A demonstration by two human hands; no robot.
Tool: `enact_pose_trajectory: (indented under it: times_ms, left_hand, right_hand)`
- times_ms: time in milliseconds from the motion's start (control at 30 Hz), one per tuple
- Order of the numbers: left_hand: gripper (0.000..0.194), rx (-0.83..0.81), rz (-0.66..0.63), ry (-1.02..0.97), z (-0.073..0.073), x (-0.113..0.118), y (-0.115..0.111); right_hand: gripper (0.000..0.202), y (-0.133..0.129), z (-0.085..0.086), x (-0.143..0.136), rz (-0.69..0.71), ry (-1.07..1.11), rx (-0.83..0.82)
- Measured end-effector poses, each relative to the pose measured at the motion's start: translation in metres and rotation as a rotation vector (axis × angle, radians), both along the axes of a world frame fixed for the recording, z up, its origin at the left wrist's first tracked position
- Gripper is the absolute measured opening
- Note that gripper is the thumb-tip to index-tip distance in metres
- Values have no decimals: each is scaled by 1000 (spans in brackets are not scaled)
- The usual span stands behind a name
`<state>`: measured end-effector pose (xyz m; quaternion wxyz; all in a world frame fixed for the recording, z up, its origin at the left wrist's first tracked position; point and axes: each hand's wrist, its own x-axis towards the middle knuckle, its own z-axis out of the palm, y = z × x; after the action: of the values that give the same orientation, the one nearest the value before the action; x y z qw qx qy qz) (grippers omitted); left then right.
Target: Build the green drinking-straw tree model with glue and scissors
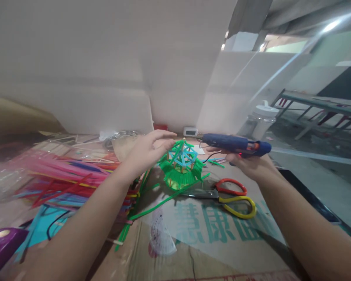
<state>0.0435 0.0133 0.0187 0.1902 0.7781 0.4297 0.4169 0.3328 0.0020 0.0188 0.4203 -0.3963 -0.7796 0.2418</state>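
Note:
My right hand [244, 163] is wrapped around a blue hot glue gun [225, 142], with its nozzle pointing left near the tip of a small craft model. The model [182, 166] has a green pipe-cleaner skirt and a blue-and-green lattice top. Beside its top is my left hand [152, 146], fingers stretched out and thumb apart; whether the fingertips touch it I cannot tell. Just in front of the model lie scissors [222, 195] with one red and one yellow handle loop. A long green pipe cleaner [160, 203] runs across the table near the blades.
Pipe cleaners [73, 175] in many colours lie heaped at left. A clear protractor [162, 234] rests on the printed cardboard [216, 253]. A purple device [4, 248] is at the lower left. Behind stand a small white digital display [190, 131] and a lidded bottle [263, 119].

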Motion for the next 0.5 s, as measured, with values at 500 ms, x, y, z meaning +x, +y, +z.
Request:
enact_pose_trajectory:
  times_ms: [500]
  left_hand:
    - [40,10,55,88,-17,22,0]
  right_hand:
    - [36,-1,-16,-13,-151,-85,39]
